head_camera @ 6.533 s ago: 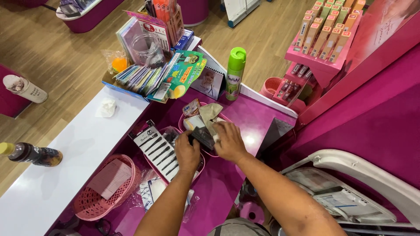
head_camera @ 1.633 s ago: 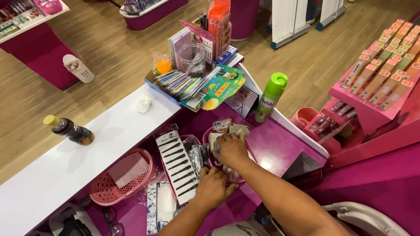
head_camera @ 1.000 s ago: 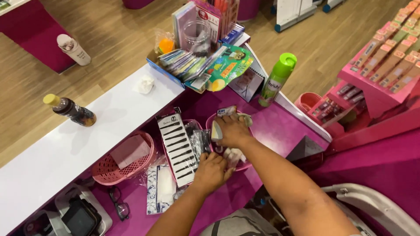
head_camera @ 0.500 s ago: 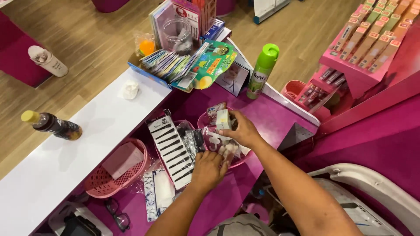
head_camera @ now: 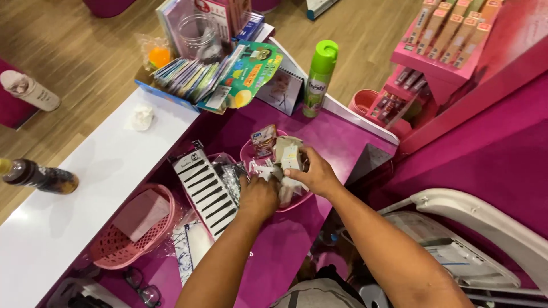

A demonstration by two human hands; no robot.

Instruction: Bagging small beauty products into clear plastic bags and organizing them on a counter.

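Note:
Both hands are in a round pink bowl [head_camera: 249, 155] full of small packets on the magenta counter [head_camera: 342, 140]. My right hand [head_camera: 317, 173] pinches a small pale packet [head_camera: 290, 158] at the bowl's upper middle. My left hand [head_camera: 260, 195] rests over the bowl's near left side, fingers curled down among the white packets [head_camera: 264, 171]; what it grips is hidden. A small pink-brown sachet [head_camera: 264, 140] stands at the bowl's far edge.
A striped card of hair clips [head_camera: 206, 189] lies left of the bowl, beside a pink basket [head_camera: 111, 248]. A green spray can [head_camera: 318, 77] and a box of cards and leaflets [head_camera: 194, 80] stand behind. A dark bottle [head_camera: 43, 178] lies on the white counter. Pink display rack [head_camera: 439, 54] at right.
My right hand has drawn back from the bowl's far side to its middle, still pinching a small packet. My left hand has moved up into the bowl. The view shifted slightly.

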